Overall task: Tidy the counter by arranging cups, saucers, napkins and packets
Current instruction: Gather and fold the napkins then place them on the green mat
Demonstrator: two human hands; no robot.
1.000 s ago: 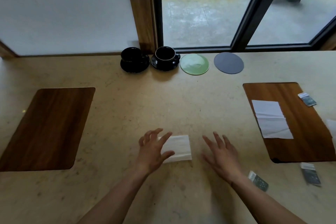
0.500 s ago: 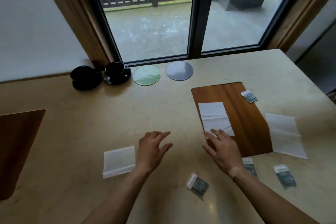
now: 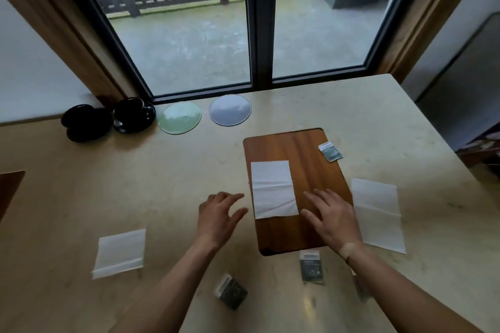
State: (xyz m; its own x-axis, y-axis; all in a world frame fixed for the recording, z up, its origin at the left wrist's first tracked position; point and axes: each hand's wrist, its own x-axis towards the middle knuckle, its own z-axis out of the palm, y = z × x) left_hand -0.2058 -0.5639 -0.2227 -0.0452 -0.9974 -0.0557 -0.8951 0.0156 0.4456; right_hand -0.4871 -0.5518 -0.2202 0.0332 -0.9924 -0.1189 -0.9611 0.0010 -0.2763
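A white napkin [image 3: 273, 189] lies unfolded on the wooden placemat [image 3: 305, 154]. My left hand [image 3: 219, 217] hovers open just left of it and holds nothing. My right hand [image 3: 331, 216] is open over the placemat's right side, next to the napkin. A second napkin [image 3: 377, 213] lies right of the placemat, and a folded one [image 3: 120, 253] sits at the lower left. Dark packets lie on the placemat's far corner [image 3: 330, 152], below the placemat [image 3: 311, 267] and near my left forearm [image 3: 231, 290]. Two black cups on saucers [image 3: 86, 123] [image 3: 134, 115] stand by the window.
A green saucer [image 3: 180, 117] and a grey saucer [image 3: 230, 109] lie flat along the window sill. Another wooden placemat [image 3: 9, 189] shows at the left edge. The counter [image 3: 405, 127] ends at the right, with a drop beyond.
The view has swung right. My hands left the folded napkin, now at the lower left, and moved over to either side of the napkin on the right placemat.
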